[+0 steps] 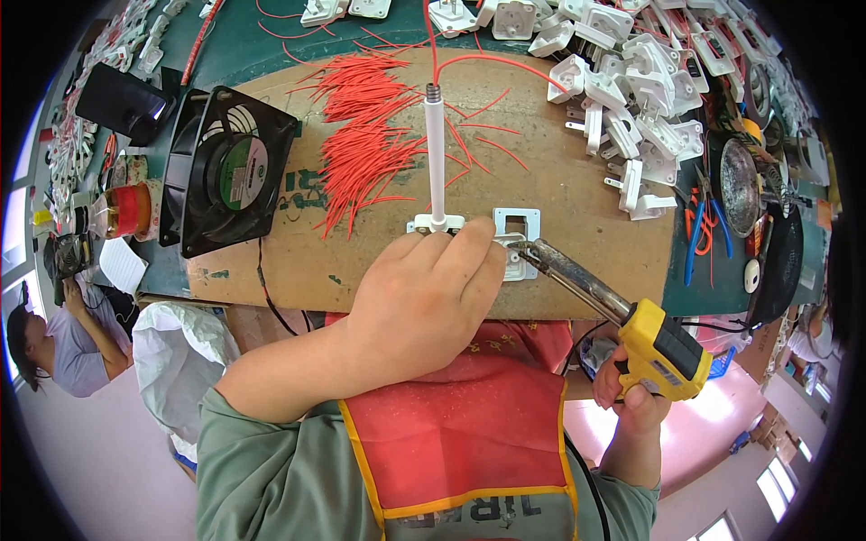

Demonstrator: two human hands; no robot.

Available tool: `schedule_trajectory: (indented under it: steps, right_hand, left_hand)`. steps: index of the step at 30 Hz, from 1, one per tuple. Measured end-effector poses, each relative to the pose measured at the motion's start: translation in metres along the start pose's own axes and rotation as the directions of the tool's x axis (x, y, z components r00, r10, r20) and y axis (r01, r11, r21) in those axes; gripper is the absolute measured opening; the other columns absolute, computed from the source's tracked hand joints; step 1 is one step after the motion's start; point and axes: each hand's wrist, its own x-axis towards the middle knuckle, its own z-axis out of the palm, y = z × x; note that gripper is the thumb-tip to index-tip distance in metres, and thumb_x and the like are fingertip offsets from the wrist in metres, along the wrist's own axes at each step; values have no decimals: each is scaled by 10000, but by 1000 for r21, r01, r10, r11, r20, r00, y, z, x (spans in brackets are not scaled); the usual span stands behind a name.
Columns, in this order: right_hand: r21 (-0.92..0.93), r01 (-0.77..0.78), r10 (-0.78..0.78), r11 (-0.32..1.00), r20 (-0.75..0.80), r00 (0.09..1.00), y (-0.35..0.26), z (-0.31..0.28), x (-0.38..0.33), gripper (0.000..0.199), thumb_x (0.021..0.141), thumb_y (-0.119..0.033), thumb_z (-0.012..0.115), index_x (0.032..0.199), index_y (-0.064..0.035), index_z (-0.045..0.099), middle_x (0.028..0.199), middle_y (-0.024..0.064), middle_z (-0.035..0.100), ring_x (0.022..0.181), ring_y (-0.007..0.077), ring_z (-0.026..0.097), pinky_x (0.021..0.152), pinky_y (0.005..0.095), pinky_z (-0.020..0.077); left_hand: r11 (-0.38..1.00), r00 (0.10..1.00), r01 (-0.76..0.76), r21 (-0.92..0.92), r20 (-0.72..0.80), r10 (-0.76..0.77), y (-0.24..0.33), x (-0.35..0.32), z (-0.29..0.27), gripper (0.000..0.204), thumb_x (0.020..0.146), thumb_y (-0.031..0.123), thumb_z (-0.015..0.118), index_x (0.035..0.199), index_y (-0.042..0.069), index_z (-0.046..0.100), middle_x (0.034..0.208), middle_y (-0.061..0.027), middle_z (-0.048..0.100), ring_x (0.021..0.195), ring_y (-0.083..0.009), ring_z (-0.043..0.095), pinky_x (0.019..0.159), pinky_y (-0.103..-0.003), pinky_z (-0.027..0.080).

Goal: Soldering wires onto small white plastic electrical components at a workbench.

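Note:
On the cardboard sheet, my left hand is closed, its fingers bent down by a small white plastic housing with a square opening; the fingertips and whatever they pinch are hidden. My right hand grips a yellow-and-black soldering gun by its handle. The gun's long metal barrel slants up and left, its tip at the housing close to my left fingers. A white tube stands upright just beyond my left hand, on a white base. Red wire comes out of the spring at its top.
Cut red wires lie in bundles on the cardboard. Left stands a black fan; white plug housings are heaped at the far right. Blue-handled pliers lie on the right. Another person sits at far left.

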Motion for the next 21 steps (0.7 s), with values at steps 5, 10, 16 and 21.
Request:
schedule_trajectory:
  steps: [5,10,16,21]
  right_hand:
    - [-5,9,-9,1000,-5,1000,1,0,1,588,795,-416,809,1072,-1,498,646,35,500,473,127,489,423,256,398]
    - [5,13,-13,1000,-22,1000,1,1,1,579,793,-416,811,1049,-5,492,638,36,498,463,126,481,417,256,393]
    - [10,-1,1,1000,22,1000,0,-2,1,653,808,-406,798,1185,31,495,638,28,493,461,125,477,417,257,386]
    - [2,0,0,1000,46,999,1,-5,-1,715,809,-401,799,1271,38,474,642,24,491,464,123,472,426,261,386]
  left_hand:
    - [1000,1000,-3,10,2,3,0,0,0,283,742,67,627,1018,5,640,1083,-114,601,739,-207,614,639,-329,481]
    - [1000,1000,-4,2,0,4,0,1,0,283,740,68,631,1016,5,642,1080,-112,602,738,-206,613,639,-329,480]
    - [1000,1000,2,-5,-9,-2,0,1,-1,282,737,67,636,1012,4,645,1075,-110,603,732,-204,611,639,-328,480]
    - [1000,1000,-4,-2,-10,4,0,1,0,282,736,67,637,1010,4,646,1075,-111,603,724,-204,606,635,-329,477]
